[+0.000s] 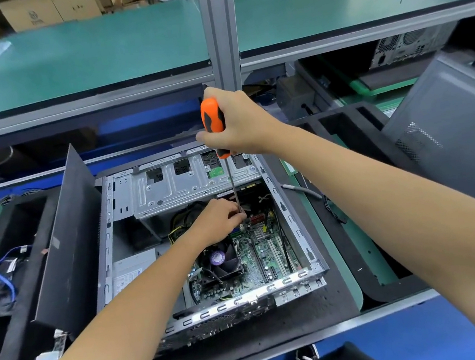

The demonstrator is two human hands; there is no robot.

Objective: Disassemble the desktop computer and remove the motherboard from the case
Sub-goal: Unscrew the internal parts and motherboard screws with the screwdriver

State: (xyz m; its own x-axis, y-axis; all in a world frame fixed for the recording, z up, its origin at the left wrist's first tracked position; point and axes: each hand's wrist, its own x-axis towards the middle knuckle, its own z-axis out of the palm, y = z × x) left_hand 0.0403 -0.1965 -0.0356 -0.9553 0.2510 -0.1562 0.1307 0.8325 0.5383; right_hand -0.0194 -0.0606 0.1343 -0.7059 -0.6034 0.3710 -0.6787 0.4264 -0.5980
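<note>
The case (207,237) lies open on the table (321,316), its side panel off. The motherboard (257,255) still sits inside toward 4 o'clock, with its cooler fan (220,258) and cables attached. The right hand (236,123) grips an orange screwdriver (213,123), tip down at the board's 12 o'clock edge. The left hand (218,219) pinches the shaft near the tip. Judging by this, unscrewing is underway and lifting the board out remains.

The screwdriver's moulded plastic handle (213,123) is orange with black inlays. The flat printed motherboard (265,254) is green, its round fan sticker (217,256) seemingly purple. The open sheet-metal case (289,212) is silver-grey, on a black foam mat (330,285). The upper shelf's mat (75,59) is teal.
</note>
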